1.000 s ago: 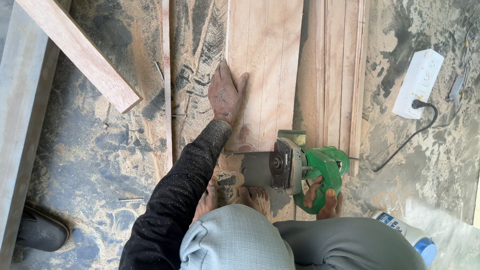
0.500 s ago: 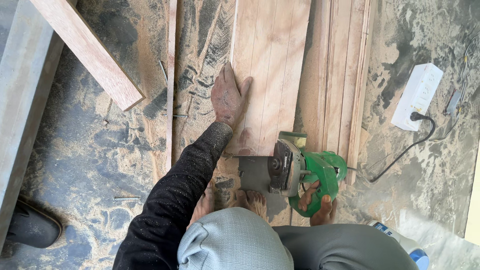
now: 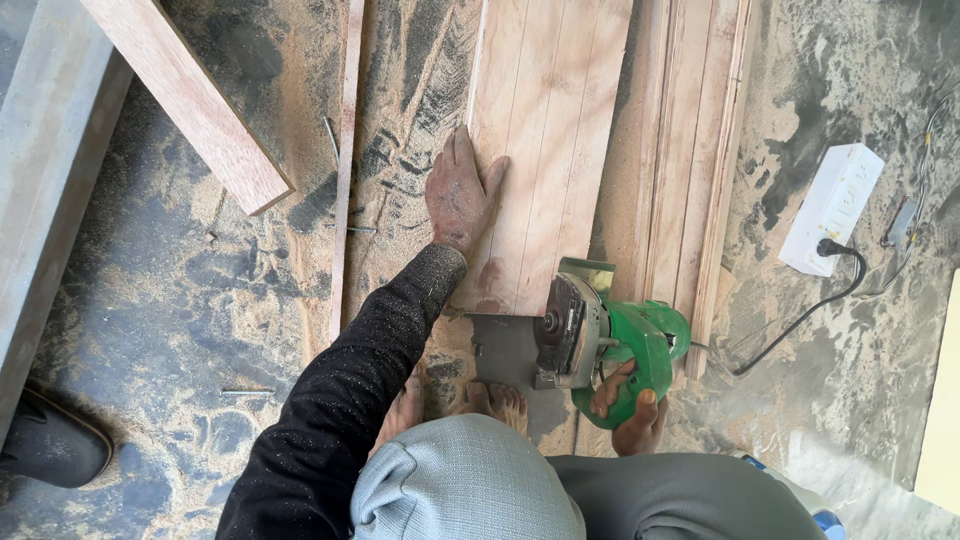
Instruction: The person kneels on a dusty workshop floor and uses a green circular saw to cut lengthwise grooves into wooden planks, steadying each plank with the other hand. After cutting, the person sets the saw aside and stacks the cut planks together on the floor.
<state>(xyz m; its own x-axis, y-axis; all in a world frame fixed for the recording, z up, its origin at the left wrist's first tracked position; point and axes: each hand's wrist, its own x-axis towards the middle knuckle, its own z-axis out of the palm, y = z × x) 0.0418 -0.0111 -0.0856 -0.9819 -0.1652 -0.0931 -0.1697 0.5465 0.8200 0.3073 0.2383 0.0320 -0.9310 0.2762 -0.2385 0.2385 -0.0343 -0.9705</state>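
My left hand (image 3: 461, 192) lies flat on the left edge of a wide wooden board (image 3: 560, 130) marked with long pencil lines, fingers pointing away from me. My right hand (image 3: 632, 408) grips the handle of a green circular saw (image 3: 605, 340). The saw's blade guard sits at the near end of the board, on one of the lines. My bare foot (image 3: 495, 400) rests on the floor just behind the board's near end, partly hidden by my knee.
Narrow wooden strips (image 3: 690, 170) lie stacked right of the board. A thin batten (image 3: 343, 170) and a thick plank (image 3: 190, 110) lie to the left on the sawdust-covered floor. A white power strip (image 3: 832, 208) with a black cord sits at right. A dark shoe (image 3: 50, 445) is at lower left.
The view has shifted slightly. The saw has edged a little forward onto the board's near end; my left hand stays pressed in place.
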